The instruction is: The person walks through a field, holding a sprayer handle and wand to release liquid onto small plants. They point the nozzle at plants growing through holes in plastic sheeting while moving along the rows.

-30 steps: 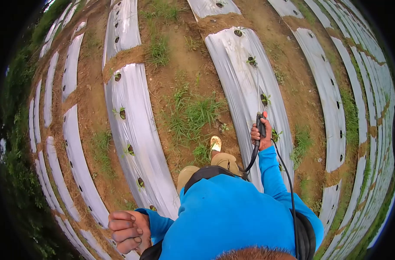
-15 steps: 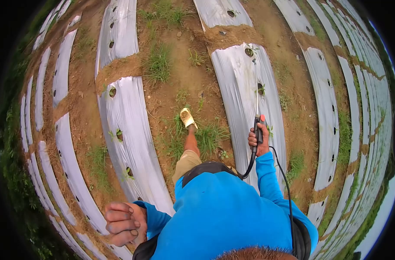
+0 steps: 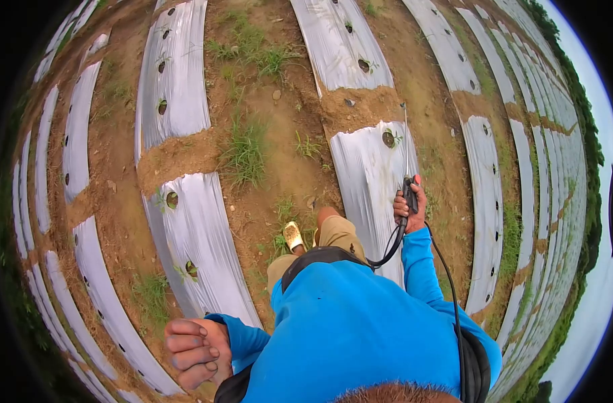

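My right hand (image 3: 412,205) is closed around the black handle of a spray wand (image 3: 410,195), which also has a red part at the grip in the earlier view. The thin metal lance points forward over a strip of silvery plastic mulch (image 3: 370,168), its tip near the bare soil gap. A black hose (image 3: 392,252) loops from the handle towards my waist, and a thinner cable (image 3: 447,282) runs back along my sleeve. To the lower left, my left hand (image 3: 195,352) is curled into a fist; no object shows in it.
Long rows of mulch strips (image 3: 202,228) run ahead on both sides, with planting holes and small seedlings. Between them lies brown soil with grass clumps (image 3: 244,154). A soil ridge (image 3: 175,160) crosses the left row. My foot in a yellowish clog (image 3: 293,235) stands on the path.
The ground and strips have shifted down in view as I move forward. The wand tip has swung from over a planting hole to the soil gap. My left fist has barely moved.
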`<action>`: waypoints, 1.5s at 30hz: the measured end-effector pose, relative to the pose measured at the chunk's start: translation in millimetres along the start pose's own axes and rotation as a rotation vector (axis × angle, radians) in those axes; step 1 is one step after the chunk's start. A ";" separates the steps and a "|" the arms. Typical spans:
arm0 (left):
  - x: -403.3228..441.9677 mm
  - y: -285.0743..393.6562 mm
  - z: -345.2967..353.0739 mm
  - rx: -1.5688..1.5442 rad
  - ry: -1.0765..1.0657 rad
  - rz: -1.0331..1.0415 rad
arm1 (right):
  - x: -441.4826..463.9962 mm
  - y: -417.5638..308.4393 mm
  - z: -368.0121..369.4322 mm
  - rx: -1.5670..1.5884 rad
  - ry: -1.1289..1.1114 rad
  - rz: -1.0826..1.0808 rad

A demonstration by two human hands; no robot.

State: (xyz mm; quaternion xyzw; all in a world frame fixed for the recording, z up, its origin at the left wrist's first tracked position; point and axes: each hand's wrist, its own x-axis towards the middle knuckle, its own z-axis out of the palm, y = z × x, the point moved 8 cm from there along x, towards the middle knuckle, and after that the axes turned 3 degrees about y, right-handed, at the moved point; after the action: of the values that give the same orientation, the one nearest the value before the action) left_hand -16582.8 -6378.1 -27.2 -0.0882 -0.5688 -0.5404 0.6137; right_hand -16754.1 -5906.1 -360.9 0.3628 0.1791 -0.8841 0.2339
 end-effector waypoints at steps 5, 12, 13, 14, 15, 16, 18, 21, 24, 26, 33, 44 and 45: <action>24.1 -80.1 33.2 0.158 0.031 0.017 | 81.0 -45.0 74.6 -0.039 -0.115 -0.019; 54.4 -209.7 130.9 0.300 0.039 0.082 | 266.4 -125.0 161.5 0.042 -0.063 -0.035; 63.3 -225.6 151.9 0.313 0.029 0.083 | 288.5 -135.6 175.8 0.075 -0.072 -0.021; 73.8 -240.6 169.0 0.313 0.054 0.108 | 305.5 -148.9 190.8 0.083 -0.074 -0.010; 86.4 -257.7 187.2 0.303 0.079 0.141 | 323.2 -161.0 212.4 0.125 -0.108 0.016; 98.7 -274.2 206.7 0.302 0.067 0.153 | 339.5 -170.9 232.2 0.168 -0.139 0.041; 118.8 -306.6 240.5 0.229 0.046 0.143 | 372.0 -195.0 271.2 0.175 -0.198 0.067; 142.2 -352.9 269.0 0.306 -0.006 0.135 | 417.6 -224.2 322.5 0.171 -0.211 0.075; 162.9 -407.2 290.5 0.327 0.003 0.083 | 465.3 -241.2 365.5 0.079 -0.175 0.063; 174.4 -450.8 302.1 0.333 -0.012 0.072 | 495.9 -245.7 390.8 0.047 -0.108 0.039; 221.3 -645.0 326.9 0.159 -0.046 0.079 | 604.9 -252.1 467.8 -0.140 0.051 0.007; 352.8 -860.6 423.8 -0.118 -0.074 0.009 | 712.1 -332.3 679.3 0.088 -0.097 -0.005; 359.0 -880.1 429.7 0.030 -0.059 0.001 | 727.2 -340.6 689.3 0.072 -0.059 -0.020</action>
State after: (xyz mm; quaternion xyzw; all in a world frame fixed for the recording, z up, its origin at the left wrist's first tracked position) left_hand -17596.8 -6621.9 -43.1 -0.0952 -0.5945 -0.5286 0.5984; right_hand -17779.8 -6166.1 -374.7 0.3432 0.1438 -0.9024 0.2172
